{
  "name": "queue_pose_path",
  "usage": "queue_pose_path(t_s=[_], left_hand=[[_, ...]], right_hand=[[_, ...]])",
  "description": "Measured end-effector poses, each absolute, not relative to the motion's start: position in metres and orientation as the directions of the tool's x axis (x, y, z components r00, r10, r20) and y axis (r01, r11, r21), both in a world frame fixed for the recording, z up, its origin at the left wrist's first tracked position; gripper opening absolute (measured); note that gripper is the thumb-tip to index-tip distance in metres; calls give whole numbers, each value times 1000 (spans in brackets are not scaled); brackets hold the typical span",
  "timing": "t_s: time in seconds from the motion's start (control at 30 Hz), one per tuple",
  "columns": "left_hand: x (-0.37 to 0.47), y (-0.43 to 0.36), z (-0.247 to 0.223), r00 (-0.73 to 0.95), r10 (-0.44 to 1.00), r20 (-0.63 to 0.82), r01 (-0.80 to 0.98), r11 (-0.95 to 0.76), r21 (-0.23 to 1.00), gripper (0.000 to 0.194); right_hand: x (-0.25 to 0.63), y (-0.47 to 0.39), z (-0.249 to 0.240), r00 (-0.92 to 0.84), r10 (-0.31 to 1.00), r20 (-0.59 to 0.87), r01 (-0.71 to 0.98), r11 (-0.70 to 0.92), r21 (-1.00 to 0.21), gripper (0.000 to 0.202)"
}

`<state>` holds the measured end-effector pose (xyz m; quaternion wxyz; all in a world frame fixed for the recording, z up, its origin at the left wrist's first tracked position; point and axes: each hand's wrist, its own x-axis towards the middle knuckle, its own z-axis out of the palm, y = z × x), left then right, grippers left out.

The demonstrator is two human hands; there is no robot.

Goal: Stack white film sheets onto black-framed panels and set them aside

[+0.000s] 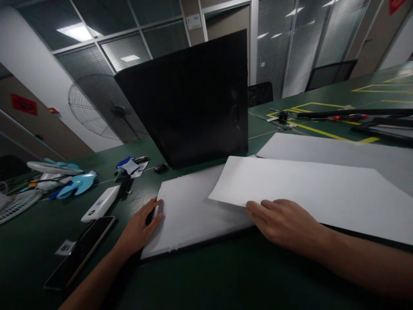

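My right hand (pixel 279 221) is closed on the near edge of a thin white sheet (pixel 309 183), pinching it and holding its left end raised. Beneath the sheet's left end lies a flat white panel (pixel 190 211) with a dark rim. My left hand (pixel 140 226) rests at the panel's left edge, thumb and forefinger spread and touching it. A second white sheet (pixel 342 150) lies behind the raised one, partly covered by it. Behind the panel stands a large glossy black board (pixel 196 103), tilted; what it rests on is hidden.
To the left are a dark phone (pixel 80 254), a white device (pixel 100 204), a small black mouse-like object (pixel 160 168) and blue fan blades (pixel 77 184) with grilles. Black bars (pixel 355 114) and yellow tape lines occupy the table's right. A standing fan (pixel 119 110) is beyond.
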<state>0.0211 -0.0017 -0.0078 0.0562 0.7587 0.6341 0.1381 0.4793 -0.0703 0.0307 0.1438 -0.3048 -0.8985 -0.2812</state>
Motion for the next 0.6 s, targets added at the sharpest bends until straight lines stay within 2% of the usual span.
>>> queue_pose_path(t_s=[0.13,0.3,0.47,0.53,0.6], left_hand=[[21,-2,-7,149,982,118,948,-176,266,69],[21,-2,-8,162,978,131,938,-194,289,71],[18,-3,-9,195,971,137,931,-227,284,75],[17,-3,-9,208,969,136,929,-239,282,77],[16,-4,-9,214,968,132,926,-244,286,78]], right_hand=[[467,-89,30,-820,381,427,535,775,336,31],[457,-97,26,-911,316,265,376,899,223,43],[449,-92,29,-936,307,172,327,939,103,70],[451,-91,31,-926,324,192,338,940,44,71],[458,-88,32,-887,383,258,399,917,11,59]])
